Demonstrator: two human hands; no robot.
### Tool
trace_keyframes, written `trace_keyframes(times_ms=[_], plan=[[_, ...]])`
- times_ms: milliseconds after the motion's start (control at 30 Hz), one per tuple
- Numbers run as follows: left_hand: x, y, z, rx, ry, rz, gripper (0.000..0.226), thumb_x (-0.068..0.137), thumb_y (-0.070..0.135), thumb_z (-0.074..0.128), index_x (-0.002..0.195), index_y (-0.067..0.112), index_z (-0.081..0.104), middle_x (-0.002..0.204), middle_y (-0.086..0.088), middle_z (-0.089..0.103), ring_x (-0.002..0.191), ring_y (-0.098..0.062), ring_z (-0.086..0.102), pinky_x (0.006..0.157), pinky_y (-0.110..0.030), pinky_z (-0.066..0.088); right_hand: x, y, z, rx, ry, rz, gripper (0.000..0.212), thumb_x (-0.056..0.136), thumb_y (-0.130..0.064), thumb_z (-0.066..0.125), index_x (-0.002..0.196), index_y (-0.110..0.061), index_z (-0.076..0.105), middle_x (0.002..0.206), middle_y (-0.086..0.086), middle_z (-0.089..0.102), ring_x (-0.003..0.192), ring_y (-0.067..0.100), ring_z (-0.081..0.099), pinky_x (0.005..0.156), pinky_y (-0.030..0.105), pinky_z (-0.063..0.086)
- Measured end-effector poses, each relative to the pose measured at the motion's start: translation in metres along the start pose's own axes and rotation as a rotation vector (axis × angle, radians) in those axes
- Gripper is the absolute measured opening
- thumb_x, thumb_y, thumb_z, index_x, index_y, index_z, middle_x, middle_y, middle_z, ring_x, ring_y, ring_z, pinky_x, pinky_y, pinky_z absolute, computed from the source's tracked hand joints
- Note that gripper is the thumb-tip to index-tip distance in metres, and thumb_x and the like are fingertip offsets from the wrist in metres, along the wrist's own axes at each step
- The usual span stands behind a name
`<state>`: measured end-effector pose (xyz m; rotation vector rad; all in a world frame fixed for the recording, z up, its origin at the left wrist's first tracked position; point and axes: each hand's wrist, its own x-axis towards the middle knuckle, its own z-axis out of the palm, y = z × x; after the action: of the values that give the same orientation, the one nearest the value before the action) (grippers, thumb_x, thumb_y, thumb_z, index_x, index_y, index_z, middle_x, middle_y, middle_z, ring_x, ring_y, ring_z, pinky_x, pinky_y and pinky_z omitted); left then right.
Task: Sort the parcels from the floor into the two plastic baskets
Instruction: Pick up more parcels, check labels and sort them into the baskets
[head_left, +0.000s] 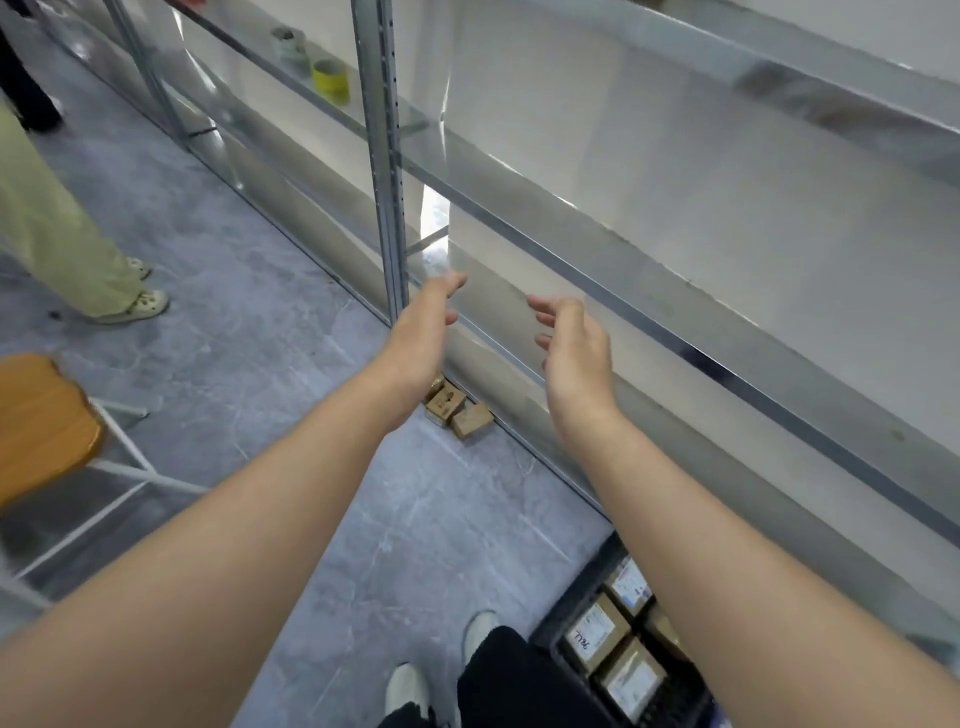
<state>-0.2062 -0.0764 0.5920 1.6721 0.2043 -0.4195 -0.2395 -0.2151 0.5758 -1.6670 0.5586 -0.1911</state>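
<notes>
Across the right of the frame a metal shelving rack (623, 249) runs along the grey floor (260, 364), and both bare arms reach out in front of it at the centre. The left hand (418, 338) and the right hand (579, 358) hover side by side, apart, palms turned toward each other, the fingers (543, 304) loosely spread and holding nothing. At the lower right a black plastic basket (576, 597) stands on the floor beside the rack's foot, with several labelled boxes (597, 631) packed inside; a second basket is not in view. At the centre, just below the left wrist, a small cluster of cardboard parcels (457, 410) lies on the floor, just beside the rack's bottom rail. The step in hand looks to be the reach for that cluster. To do it well, both hands should drop low, come in from the open floor side rather than the rail side, and take one box at a time, label up, so its basket can be chosen before it is carried.
</notes>
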Motion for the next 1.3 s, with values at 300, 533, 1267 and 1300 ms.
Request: trace_keyframes(times_ms=[300,533,1267,1300], plan=[[0.126,-0.015,0.013,0.060,-0.047,-0.111,0.073,0.081,0.072,0.033,0.146,0.044,0.048,0.143,0.001,0.052,0.137,-0.026,0.044,0.117,-0.053,0.033,0.124,0.040,0.039,0.014,-0.045,0.117,0.051,0.085,-0.053,0.035,0.109,-0.034,0.075,0.114,-0.022,0.068,0.124,0.017,0.063,0.107,0.043,0.050],[0.213,-0.013,0.029,0.108,-0.053,-0.212,0.079,0.078,0.072,0.036,0.149,0.041,0.046,0.145,-0.002,0.052,0.137,-0.028,0.045,0.118,-0.052,0.033,0.216,0.062,0.061,0.044,-0.080,0.192,0.048,0.085,-0.054,0.035,0.108,-0.036,0.074,0.117,-0.021,0.067,0.127,0.014,0.062,0.107,0.037,0.048],[0.472,-0.078,-0.011,0.300,-0.486,-0.426,0.051,0.106,0.056,0.025,0.147,0.039,0.050,0.154,-0.001,0.045,0.146,-0.022,0.036,0.123,-0.053,0.023,0.356,0.157,0.179,0.149,0.333,0.619,0.047,0.083,-0.054,0.044,0.112,-0.037,0.076,0.132,-0.015,0.068,0.131,0.016,0.061,0.119,0.049,0.045],[0.483,-0.084,-0.011,0.307,-0.500,-0.434,0.051,0.106,0.055,0.026,0.148,0.038,0.050,0.154,-0.002,0.045,0.145,-0.022,0.037,0.122,-0.051,0.024,0.359,0.167,0.183,0.160,0.349,0.644,0.048,0.084,-0.053,0.043,0.115,-0.037,0.075,0.134,-0.014,0.068,0.132,0.016,0.060,0.119,0.050,0.045]])
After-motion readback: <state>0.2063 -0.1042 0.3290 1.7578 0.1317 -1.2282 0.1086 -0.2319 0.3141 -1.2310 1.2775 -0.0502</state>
